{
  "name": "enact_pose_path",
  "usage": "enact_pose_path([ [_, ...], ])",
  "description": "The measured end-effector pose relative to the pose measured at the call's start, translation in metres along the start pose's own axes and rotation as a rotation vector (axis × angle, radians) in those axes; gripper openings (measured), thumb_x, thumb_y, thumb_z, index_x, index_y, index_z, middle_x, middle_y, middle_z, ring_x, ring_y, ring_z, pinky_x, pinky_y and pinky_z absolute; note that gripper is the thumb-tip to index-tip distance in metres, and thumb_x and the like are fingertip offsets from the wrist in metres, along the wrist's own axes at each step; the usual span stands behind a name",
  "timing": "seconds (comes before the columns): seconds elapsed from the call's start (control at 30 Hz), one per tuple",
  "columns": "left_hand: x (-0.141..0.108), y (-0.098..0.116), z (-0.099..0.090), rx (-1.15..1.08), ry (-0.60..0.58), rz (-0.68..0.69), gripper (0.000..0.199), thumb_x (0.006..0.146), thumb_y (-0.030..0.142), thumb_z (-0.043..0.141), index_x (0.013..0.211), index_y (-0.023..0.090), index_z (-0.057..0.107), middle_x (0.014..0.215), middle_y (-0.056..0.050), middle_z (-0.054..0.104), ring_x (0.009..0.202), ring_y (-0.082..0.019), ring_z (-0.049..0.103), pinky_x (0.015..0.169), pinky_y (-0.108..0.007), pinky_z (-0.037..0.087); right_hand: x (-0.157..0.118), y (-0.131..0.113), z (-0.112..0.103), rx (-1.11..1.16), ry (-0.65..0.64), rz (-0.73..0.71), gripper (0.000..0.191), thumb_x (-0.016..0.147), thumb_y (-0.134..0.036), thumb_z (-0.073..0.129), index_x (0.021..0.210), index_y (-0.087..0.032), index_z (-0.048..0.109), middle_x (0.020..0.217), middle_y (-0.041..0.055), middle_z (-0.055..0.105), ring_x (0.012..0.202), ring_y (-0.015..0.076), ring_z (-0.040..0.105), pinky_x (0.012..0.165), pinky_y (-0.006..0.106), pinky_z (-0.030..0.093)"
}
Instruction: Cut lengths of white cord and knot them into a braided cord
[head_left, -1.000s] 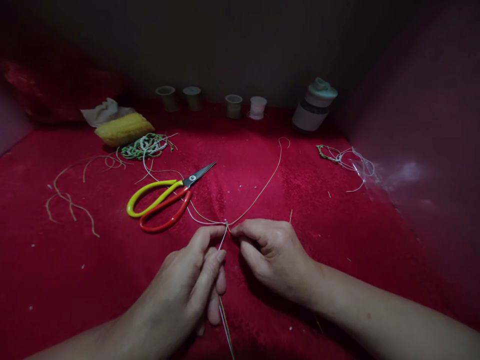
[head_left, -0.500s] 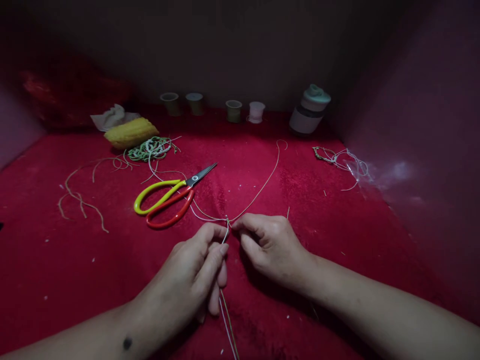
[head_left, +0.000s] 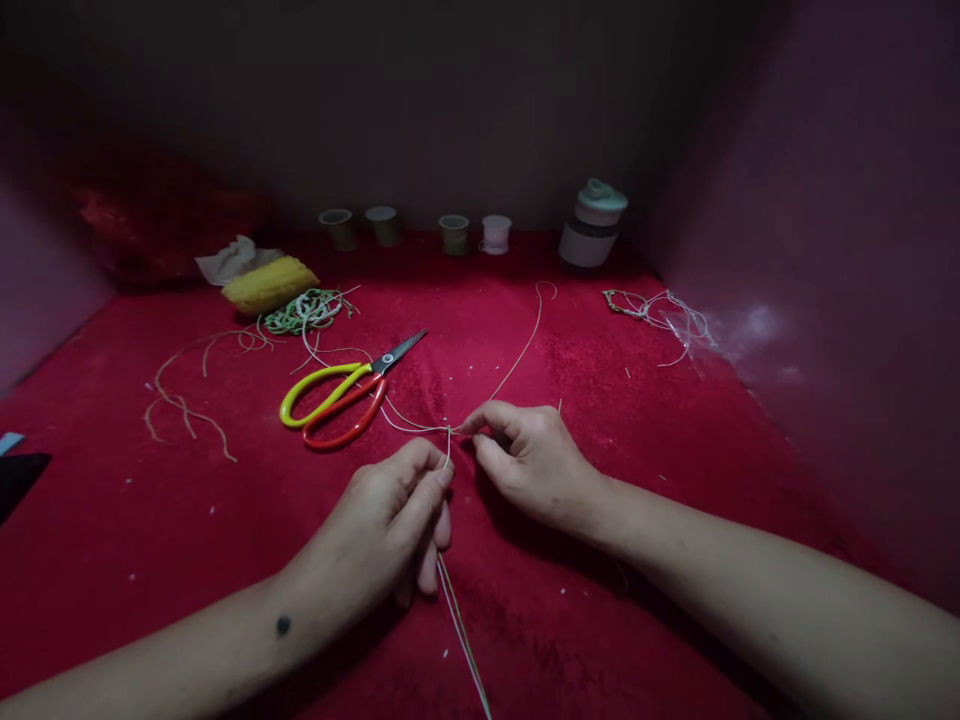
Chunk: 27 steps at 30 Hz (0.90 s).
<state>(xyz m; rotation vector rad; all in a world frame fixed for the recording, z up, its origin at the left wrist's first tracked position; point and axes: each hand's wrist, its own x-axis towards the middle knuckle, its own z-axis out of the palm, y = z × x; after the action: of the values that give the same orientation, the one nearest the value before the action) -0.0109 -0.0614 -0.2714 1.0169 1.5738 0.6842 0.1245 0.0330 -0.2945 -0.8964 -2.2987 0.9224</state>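
Thin white and green cords (head_left: 459, 620) run from the bottom edge up to a small knot (head_left: 448, 430) over the red cloth. Just below the knot, my left hand (head_left: 390, 515) pinches the cords between thumb and forefinger. My right hand (head_left: 529, 460) is at the right of the knot, thumb and forefinger close together beside a thin tan cord (head_left: 519, 358); whether the fingertips grip it is too small to tell. That cord curves away to the back right. Scissors (head_left: 337, 400) with yellow and red handles lie left of the knot, blades slightly apart.
Behind stand spools (head_left: 454, 235) and a lidded bottle (head_left: 592, 225). At the back left lie a yellow object (head_left: 270, 285) and a green-white cord bundle (head_left: 311, 312). Loose tan cords (head_left: 187, 405) are at left, another tangle (head_left: 660, 308) at right.
The view has shifted a little. My right hand's fingertips have risen from below the knot to about its level, at its right. My left hand still pinches the cords.
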Motion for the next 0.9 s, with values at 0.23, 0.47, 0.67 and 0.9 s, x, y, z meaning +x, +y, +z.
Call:
enact_pose_path([
  [0.23,0.0006,-0.002,0.0007,0.008,-0.007,0.014,0.028,0.087,0.044,0.036,0.071,0.021,0.04,0.038,0.006,0.051,0.027,-0.009,0.043,0.028,-0.016,0.032,0.0004,-0.0008,-0.0014,-0.098,0.003,0.004,0.018,0.077,-0.015,0.049,0.089,-0.015,0.062,0.066,0.0015,0.061,0.056,0.0098,0.051,0.057,0.022,0.038],
  [0.47,0.0002,-0.0019,0.0007,0.032,-0.001,0.011,0.029,0.087,0.044,0.036,0.072,0.02,0.041,0.039,0.007,0.051,0.028,-0.009,0.044,0.029,-0.016,0.033,0.0013,-0.0032,-0.0061,-0.02,0.022,0.091,0.017,0.08,-0.018,0.048,0.078,-0.015,0.065,0.066,0.0022,0.062,0.058,0.0103,0.052,0.058,0.023,0.037],
  [0.67,-0.0002,-0.0004,0.0009,0.023,0.002,0.015,0.028,0.086,0.044,0.037,0.071,0.02,0.041,0.041,0.007,0.052,0.029,-0.008,0.044,0.029,-0.016,0.033,0.0019,-0.0033,-0.0049,0.057,0.057,0.086,0.014,0.08,-0.019,0.05,0.077,-0.015,0.063,0.062,-0.0001,0.059,0.056,0.009,0.049,0.056,0.022,0.035],
  [0.9,-0.0029,0.0048,0.0011,-0.052,0.014,0.014,0.022,0.085,0.043,0.04,0.086,0.021,0.041,0.049,0.006,0.055,0.031,-0.009,0.048,0.029,-0.016,0.035,-0.0005,-0.0054,-0.0055,0.089,0.057,0.086,0.013,0.08,-0.019,0.049,0.074,-0.014,0.06,0.063,-0.0001,0.058,0.057,0.0084,0.048,0.056,0.022,0.035],
])
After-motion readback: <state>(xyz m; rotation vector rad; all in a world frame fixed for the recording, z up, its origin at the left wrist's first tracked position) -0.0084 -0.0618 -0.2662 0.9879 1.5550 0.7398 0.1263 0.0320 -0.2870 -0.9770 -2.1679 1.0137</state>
